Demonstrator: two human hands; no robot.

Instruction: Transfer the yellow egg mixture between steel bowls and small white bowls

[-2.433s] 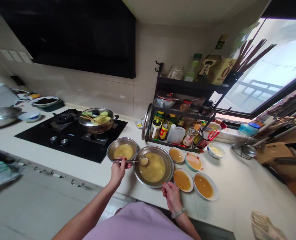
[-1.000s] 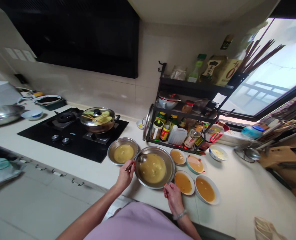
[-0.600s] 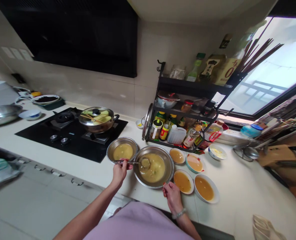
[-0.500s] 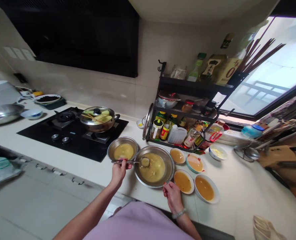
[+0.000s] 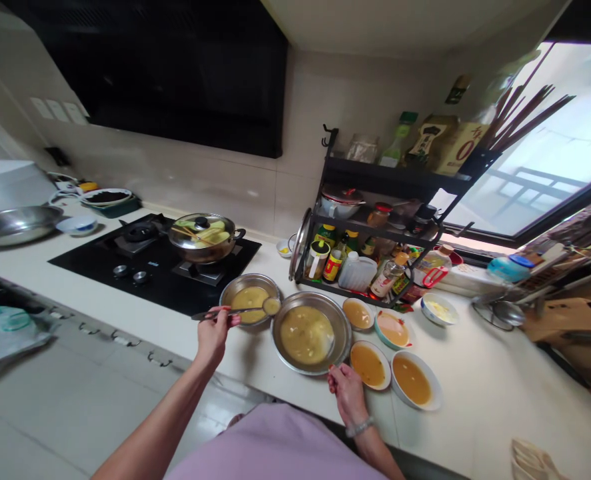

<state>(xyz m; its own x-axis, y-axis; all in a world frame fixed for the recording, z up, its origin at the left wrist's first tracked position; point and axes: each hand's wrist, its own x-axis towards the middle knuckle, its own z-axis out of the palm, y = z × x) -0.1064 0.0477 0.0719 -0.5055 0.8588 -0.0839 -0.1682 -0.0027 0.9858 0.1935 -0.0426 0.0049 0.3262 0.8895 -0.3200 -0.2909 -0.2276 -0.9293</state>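
A pale, smooth countertop [image 5: 475, 373] runs along the near edge of a narrow kitchen, glossy under daylight from the window at the right. Closest in, the right hand [image 5: 348, 395] rests on it with fingers curled at the rim of the large steel bowl [image 5: 311, 332]; whether it pinches the rim or only touches it is hard to tell. That bowl is round, shiny and shallow, and holds a thick yellow liquid. The left hand [image 5: 214, 331] is closed around the long thin handle of a metal ladle [image 5: 245, 309], held level, its small cup full of the same yellow liquid and hanging over the right edge of the smaller steel bowl [image 5: 250, 299], just beside the large one. Four small ceramic bowls [image 5: 390, 350] of orange-yellow liquid cluster to the right. Farther back sit a black glass hob [image 5: 158, 263] with a lidded pot [image 5: 205, 235] and a black wire rack [image 5: 375, 227] of bottles.
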